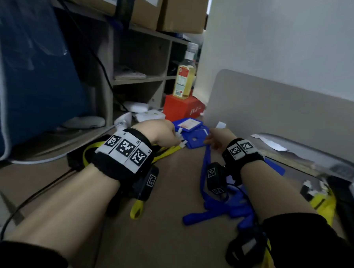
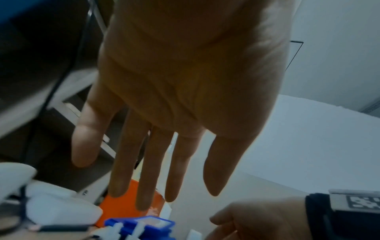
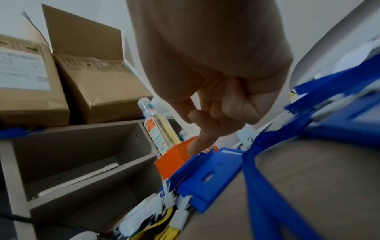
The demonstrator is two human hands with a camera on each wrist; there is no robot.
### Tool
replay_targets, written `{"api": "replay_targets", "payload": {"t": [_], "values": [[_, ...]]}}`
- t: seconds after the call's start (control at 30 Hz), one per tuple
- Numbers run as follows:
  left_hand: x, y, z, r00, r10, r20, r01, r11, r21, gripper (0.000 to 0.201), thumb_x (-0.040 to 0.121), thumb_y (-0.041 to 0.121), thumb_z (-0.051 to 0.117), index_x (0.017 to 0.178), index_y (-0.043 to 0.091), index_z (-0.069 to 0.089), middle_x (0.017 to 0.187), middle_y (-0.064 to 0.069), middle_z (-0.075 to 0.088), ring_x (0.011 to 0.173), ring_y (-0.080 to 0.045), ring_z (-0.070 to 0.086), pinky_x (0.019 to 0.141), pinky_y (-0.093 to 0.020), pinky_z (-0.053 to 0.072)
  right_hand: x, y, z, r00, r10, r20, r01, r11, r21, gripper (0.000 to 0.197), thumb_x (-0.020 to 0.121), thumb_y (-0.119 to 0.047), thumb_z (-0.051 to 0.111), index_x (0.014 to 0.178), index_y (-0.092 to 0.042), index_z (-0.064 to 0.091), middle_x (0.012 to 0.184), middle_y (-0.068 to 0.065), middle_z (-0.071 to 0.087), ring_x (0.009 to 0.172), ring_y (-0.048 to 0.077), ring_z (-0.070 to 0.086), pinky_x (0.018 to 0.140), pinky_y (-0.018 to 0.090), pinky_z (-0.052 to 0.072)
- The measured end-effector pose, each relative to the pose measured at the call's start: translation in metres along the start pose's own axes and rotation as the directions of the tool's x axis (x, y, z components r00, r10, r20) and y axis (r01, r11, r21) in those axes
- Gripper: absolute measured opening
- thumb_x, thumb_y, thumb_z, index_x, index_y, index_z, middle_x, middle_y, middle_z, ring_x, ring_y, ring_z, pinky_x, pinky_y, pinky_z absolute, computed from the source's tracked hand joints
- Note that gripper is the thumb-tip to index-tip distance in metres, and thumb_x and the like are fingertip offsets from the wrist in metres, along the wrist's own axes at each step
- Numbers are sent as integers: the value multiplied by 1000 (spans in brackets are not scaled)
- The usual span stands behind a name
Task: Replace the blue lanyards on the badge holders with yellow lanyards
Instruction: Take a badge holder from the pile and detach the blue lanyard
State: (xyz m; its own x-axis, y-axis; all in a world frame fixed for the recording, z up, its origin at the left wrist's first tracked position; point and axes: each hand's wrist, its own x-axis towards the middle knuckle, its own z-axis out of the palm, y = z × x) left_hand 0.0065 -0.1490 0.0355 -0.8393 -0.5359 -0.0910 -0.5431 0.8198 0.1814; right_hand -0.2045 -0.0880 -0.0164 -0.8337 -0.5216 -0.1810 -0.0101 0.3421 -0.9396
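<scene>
Several blue badge holders [image 1: 194, 139] lie stacked on the brown desk between my hands, the top one [image 1: 190, 124] showing a card. My left hand [image 1: 164, 131] hovers over them [image 2: 144, 227] with its fingers [image 2: 144, 162] straight, holding nothing. A yellow lanyard [image 1: 169, 152] with a white clip [image 1: 182, 143] lies just under that hand. My right hand [image 1: 217, 136] has its fingers curled [image 3: 222, 110], with one finger stretched down onto the top edge of a holder [image 3: 205, 177]. A blue lanyard [image 3: 265, 194] runs past it to a blue heap [image 1: 225, 206].
A bottle [image 1: 184, 77] stands on a red box [image 1: 181, 108] behind the holders, beside shelves [image 1: 138, 70] with cardboard boxes [image 1: 137, 4] on top. A grey panel [image 1: 286, 111] stands at the right. More yellow lanyards [image 1: 322, 203] lie far right. A black cable [image 1: 35, 196] crosses the left.
</scene>
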Motion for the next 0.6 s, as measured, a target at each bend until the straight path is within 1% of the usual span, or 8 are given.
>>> {"api": "replay_targets", "payload": {"t": [0.07,0.13,0.2,0.33,0.4,0.43,0.5,0.6], "values": [[2,21,5,997,74,-1,-74,997,0,38,95,42,48,116,14,63,120,-5,62,107,-23,57,85,-30,45,-10,5,-18,1000,7,-9,-7,1000,-30,23,99,-8,42,77,-3,45,32,2,53,21,8,45,27,7,21],[5,39,10,991,133,26,-133,991,15,39,95,43,48,118,15,63,125,-3,60,111,-23,56,93,-33,46,-17,11,-37,1000,-5,-22,3,998,-64,24,98,-7,43,75,-3,47,32,1,52,19,5,41,27,7,19],[5,59,15,982,181,47,-182,983,30,41,96,43,47,122,16,61,128,-3,58,115,-22,54,95,-33,44,-26,17,-60,999,21,-41,-25,994,-109,26,98,-6,42,73,-4,48,35,1,54,21,5,42,28,8,21],[7,97,22,957,279,84,-280,960,-1,40,97,41,47,124,15,60,127,-5,59,112,-23,56,83,-29,44,-44,28,-109,994,38,-103,-60,974,-219,26,95,-7,44,69,-11,50,60,1,60,30,4,43,32,15,30],[11,116,26,938,327,114,-327,945,-15,40,97,40,47,122,13,61,123,-6,61,106,-25,58,72,-26,44,-52,37,-131,985,45,-167,-85,967,-242,23,95,-7,42,75,-10,52,47,-1,59,23,4,36,33,16,26],[13,125,28,928,351,124,-352,936,-18,41,96,41,47,120,12,62,121,-7,62,104,-25,59,70,-26,44,-54,43,-140,980,54,-193,-98,969,-226,18,96,-7,42,83,-10,55,44,-3,58,22,4,34,34,15,24],[19,141,35,909,392,141,-393,919,-19,41,95,43,48,118,11,63,120,-8,63,103,-25,60,72,-28,47,-62,52,-157,970,72,-231,-121,972,-204,16,96,-8,43,91,-14,57,58,-2,59,32,7,41,41,15,26],[27,158,45,892,413,184,-420,908,-5,41,94,43,52,116,10,61,123,-10,61,98,-23,57,64,-28,44,-74,64,-175,966,84,-246,-157,942,-296,14,91,-12,51,79,-17,56,71,1,55,54,12,41,57,22,27]]}}
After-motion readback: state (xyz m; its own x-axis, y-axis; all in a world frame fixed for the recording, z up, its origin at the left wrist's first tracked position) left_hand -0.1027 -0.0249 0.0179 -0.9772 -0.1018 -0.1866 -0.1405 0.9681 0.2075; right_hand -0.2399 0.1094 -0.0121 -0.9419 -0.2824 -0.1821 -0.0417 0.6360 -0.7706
